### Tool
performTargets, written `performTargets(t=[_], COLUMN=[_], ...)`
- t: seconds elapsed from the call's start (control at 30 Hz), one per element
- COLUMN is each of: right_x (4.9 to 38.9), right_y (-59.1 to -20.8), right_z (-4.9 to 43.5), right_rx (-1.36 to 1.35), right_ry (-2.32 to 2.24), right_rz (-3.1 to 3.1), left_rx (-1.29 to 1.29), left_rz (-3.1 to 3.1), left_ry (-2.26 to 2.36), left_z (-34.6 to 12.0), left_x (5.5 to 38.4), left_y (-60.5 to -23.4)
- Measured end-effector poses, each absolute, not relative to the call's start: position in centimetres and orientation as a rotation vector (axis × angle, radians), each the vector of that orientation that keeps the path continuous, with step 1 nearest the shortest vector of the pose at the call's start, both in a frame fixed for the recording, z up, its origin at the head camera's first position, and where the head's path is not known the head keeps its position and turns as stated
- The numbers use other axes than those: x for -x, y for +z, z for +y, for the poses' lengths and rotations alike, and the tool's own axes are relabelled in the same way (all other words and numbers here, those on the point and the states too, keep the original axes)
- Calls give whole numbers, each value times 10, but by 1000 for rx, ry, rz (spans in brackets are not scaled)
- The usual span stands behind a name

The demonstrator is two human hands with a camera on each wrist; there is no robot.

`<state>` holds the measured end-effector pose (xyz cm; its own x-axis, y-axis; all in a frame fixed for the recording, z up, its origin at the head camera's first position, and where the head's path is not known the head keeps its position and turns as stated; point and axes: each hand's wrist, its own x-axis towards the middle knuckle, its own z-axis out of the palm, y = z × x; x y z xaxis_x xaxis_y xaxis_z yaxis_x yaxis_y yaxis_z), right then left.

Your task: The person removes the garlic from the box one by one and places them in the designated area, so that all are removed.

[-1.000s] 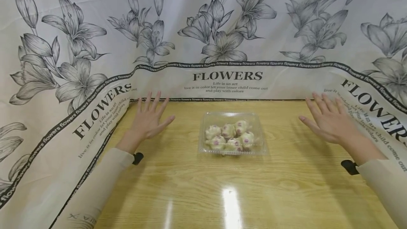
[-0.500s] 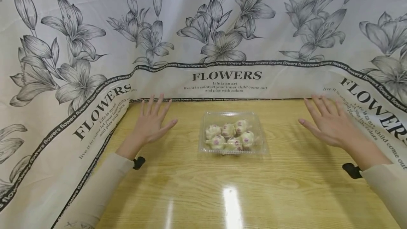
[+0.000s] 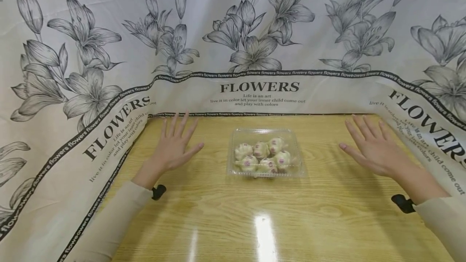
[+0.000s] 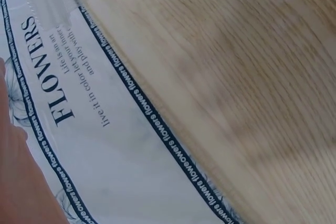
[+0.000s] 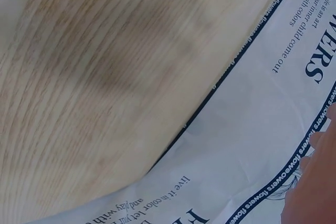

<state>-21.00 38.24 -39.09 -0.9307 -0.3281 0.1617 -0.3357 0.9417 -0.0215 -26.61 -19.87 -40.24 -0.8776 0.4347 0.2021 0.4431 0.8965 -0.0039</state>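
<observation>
Clear lidded box (image 3: 251, 133); pale purple-marked pieces (image 3: 261, 150) inside

sleeves (image 3: 121, 217): beige, long | wrist pieces (image 3: 158, 192): black, one each side

We count one clear, rectangular plastic box (image 3: 242, 136) near the far edge of one yellowish wood-grain desk (image 3: 211, 217), with six pale yellow, round pieces (image 3: 248, 163) with purple spots inside. Toward the left and right edges we see one bare left hand (image 3: 172, 152), one bare right hand (image 3: 380, 153), two beige cloth sleeves (image 3: 121, 213) and two black wrist pieces (image 3: 158, 192). On the white flower-printed cloth (image 3: 335, 92) we read three black FLOWERS headings (image 3: 259, 87).
</observation>
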Motion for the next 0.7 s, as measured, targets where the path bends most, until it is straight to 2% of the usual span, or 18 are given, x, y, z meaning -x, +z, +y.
performTargets(t=[0.7], right_x=[201], right_y=[-403], right_z=[362], right_rx=[-596], right_ry=[108], right_rz=[-2892], left_rx=[710], left_rz=[-2906], left_ry=[-117], left_z=[-189], left_x=[252], left_y=[-422])
